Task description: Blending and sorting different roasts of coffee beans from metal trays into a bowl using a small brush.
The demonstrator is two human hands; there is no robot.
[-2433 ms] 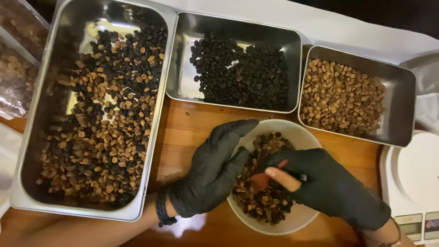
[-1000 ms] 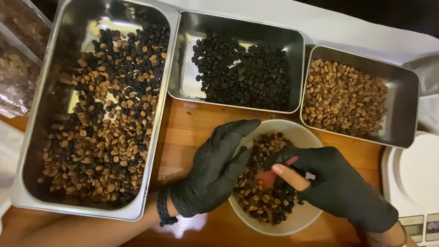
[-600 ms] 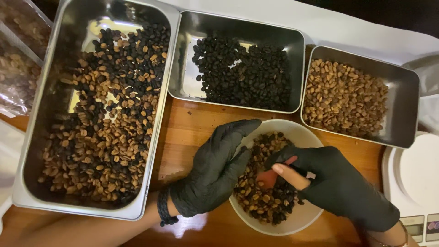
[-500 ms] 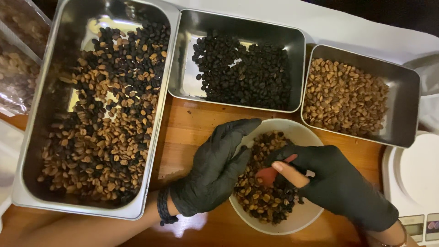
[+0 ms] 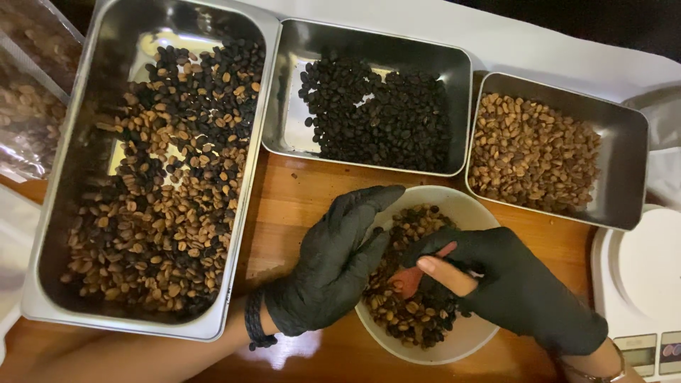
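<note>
Head camera, looking straight down: two hands in black gloves work over a white bowl (image 5: 474, 339) of mixed light and dark coffee beans (image 5: 410, 319). The left hand (image 5: 333, 262) lies flat and open against the bowl's left rim, its fingers stretched up and to the right across the edge, gripping nothing. A dark braided band (image 5: 255, 328) circles its wrist. The right hand (image 5: 507, 284) reaches in from the lower right, loosely curled over the beans; its glove is torn so that two bare fingertips (image 5: 443, 273) show, pointing left and resting on the beans. Whether it pinches a bean cannot be told.

The bowl stands on a wooden worktop (image 5: 298, 206), near its front edge. Just behind the bowl sits a medium steel tray (image 5: 284, 106) holding dark roasted beans heaped toward its right side. To the right of that, a smaller steel tray (image 5: 628, 177) is filled with pale brown beans. On the left a long, deep steel tray (image 5: 248, 206) carries a blend of dark and pale beans spread over most of its floor. A white kitchen scale (image 5: 642, 284) sits at the right edge, beside the bowl. Clear bags of beans (image 5: 28, 106) lie at the far left, partly out of frame. A white cloth (image 5: 539, 50) covers the worktop behind the trays.
</note>
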